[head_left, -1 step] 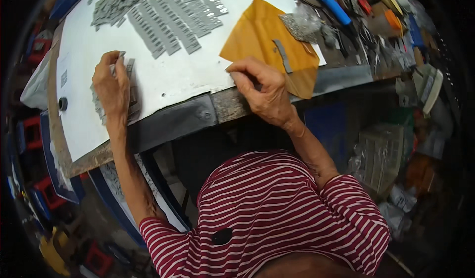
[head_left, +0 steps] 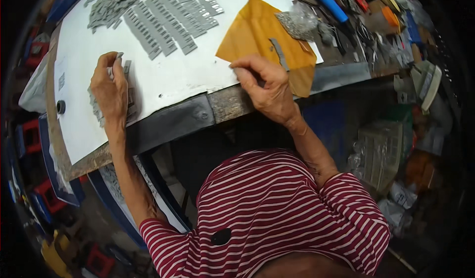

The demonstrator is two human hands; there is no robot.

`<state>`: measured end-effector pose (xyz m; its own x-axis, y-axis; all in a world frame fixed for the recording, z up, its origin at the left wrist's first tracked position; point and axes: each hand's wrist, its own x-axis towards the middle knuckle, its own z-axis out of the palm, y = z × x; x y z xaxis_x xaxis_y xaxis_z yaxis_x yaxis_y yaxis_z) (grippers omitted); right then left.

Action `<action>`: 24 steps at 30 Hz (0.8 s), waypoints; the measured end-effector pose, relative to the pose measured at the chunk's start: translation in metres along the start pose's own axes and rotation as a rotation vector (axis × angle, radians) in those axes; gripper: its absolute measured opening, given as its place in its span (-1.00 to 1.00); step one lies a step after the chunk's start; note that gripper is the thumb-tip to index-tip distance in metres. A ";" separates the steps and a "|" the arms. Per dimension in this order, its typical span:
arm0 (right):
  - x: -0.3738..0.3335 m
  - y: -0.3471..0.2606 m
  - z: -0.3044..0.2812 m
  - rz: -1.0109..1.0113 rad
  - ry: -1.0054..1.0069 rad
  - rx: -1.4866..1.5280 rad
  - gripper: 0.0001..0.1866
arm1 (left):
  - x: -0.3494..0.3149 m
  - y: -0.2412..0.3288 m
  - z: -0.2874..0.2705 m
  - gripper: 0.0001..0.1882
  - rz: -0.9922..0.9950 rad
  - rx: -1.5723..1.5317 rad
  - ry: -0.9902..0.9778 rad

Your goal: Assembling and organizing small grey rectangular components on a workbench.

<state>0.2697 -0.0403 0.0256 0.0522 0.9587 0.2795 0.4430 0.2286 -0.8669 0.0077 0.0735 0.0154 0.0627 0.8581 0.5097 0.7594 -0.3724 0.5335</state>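
My left hand (head_left: 110,90) is closed in a pinch on a small grey piece (head_left: 119,55) at its fingertips. Under and beside that hand lie more grey pieces (head_left: 130,96), partly covered by it. My right hand (head_left: 267,87) is closed too, thumb and forefinger together above the white sheet (head_left: 173,77) near the table's front edge; what it holds, if anything, is too small to make out. Close to its knuckles, a narrow grey strip (head_left: 279,54) rests on an orange-yellow sheet (head_left: 247,35). Farther back are rows of notched grey strips (head_left: 163,25).
A heap of loose grey pieces (head_left: 116,3) lies at the far left. A black ring (head_left: 61,106) sits near the left edge. At the back right are a clear bag of small parts (head_left: 299,23), a blue-handled tool (head_left: 326,0) and cluttered tools. A dark strip (head_left: 170,117) edges the table.
The table and its things have shifted very slightly left in the picture. Both hands keep their pinched shape; my right hand's fingertips sit slightly higher.
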 end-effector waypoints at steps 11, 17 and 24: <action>0.014 0.060 -0.070 0.093 0.120 -0.332 -0.89 | -0.046 0.074 0.022 -0.84 -0.152 -0.488 -0.171; 0.018 0.063 -0.067 -0.102 -0.018 -0.618 -0.90 | -0.057 0.086 0.031 -0.86 -0.148 -0.547 -0.171; 0.023 0.060 -0.068 -0.206 -0.097 -0.753 -0.89 | -0.065 0.088 0.036 -0.86 -0.187 -0.574 -0.180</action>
<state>0.3581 -0.0160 0.0076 -0.1599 0.9279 0.3368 0.9244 0.2604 -0.2788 0.0935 -0.0024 0.0050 0.1084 0.9544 0.2780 0.3027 -0.2981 0.9053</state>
